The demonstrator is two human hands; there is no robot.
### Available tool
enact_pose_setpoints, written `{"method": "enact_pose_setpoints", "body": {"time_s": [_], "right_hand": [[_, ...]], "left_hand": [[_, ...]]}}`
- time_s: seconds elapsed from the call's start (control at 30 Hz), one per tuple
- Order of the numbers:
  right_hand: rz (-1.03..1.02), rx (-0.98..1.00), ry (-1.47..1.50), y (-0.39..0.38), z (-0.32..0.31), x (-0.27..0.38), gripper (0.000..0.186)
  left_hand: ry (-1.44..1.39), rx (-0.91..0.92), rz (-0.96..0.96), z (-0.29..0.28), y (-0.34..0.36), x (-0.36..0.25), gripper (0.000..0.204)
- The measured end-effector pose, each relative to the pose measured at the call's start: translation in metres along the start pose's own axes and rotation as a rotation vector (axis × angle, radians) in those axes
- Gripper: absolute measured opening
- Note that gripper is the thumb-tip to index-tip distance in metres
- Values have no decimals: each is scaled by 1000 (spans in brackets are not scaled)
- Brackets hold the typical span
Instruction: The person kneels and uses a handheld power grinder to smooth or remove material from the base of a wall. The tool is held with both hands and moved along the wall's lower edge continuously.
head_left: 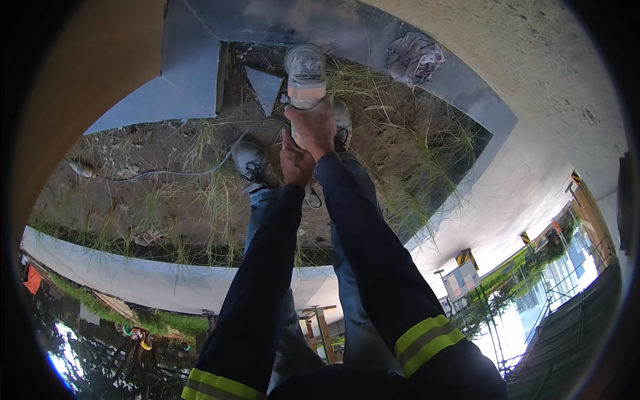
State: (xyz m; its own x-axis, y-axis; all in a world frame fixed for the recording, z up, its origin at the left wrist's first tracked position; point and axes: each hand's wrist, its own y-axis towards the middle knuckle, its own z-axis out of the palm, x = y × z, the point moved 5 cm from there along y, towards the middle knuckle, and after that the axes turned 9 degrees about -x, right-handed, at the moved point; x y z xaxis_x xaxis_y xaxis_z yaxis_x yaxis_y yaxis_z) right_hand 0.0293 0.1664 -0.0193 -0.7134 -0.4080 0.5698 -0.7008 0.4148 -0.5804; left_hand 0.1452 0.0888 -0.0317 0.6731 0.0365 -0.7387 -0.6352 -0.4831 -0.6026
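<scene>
Both hands grip a dust-caked power tool (pixel 306 70), which looks like an angle grinder with a pale orange band. Its rounded head points away from me, close to the grey slab edge at the top of the view. My right hand (pixel 315 125) wraps round the body, farther forward. Just behind it, my left hand (pixel 295 162) closes on the rear part, whose shape the fingers hide. A grey cable (pixel 167 173) runs left over the dirt to a pale connector (pixel 83 168). A triangular grey tile piece (pixel 265 88) lies left of the tool's head.
My shoes (pixel 249 159) stand on dry, grassy dirt (pixel 393 157). Grey tiles (pixel 190 63) border it at the far left, and a grey ledge (pixel 467 100) at the right. A crumpled bag (pixel 415 59) rests on that ledge. A pale concrete wall (pixel 553 73) rises at the right.
</scene>
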Motion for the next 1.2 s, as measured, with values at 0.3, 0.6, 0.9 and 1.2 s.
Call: {"method": "enact_pose_setpoints", "body": {"time_s": [0.3,0.6,0.9,1.2], "right_hand": [[49,-68,157,4,-1,12,60],[59,-31,204,0,8,-6,66],[43,-86,249,11,11,-5,64],[95,-168,372,18,-18,-43,53]], "left_hand": [[43,114,93,-1,24,-22,59],[174,-10,119,-5,22,15,60],[138,137,78,-1,36,-22,62],[344,175,67,20,15,-8,67]]}}
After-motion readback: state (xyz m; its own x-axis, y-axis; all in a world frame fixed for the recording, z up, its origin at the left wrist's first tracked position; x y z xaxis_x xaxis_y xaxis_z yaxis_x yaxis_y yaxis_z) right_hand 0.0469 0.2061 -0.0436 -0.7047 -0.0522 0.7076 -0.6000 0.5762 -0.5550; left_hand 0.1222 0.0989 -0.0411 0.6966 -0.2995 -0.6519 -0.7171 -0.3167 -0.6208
